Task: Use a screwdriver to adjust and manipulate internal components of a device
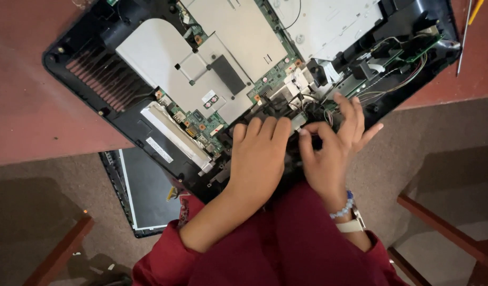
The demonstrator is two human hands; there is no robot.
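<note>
Matt black plastic chassis (90, 58); dull grey metal shields (164, 58).

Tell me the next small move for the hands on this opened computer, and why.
Probably keep the left hand pressed flat on the black chassis edge while the right hand pinches and eases the small part free among the wires, since its fingertips already close there beside the green circuit board.

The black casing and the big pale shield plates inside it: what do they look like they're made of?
The black casing looks like moulded plastic with a matte finish: it has a ribbed vent grille and rounded corners. The shield plates look like thin sheet metal with a dull silver-grey finish: they have stamped cutouts and folded edges. Neither is certain from one view.
</note>
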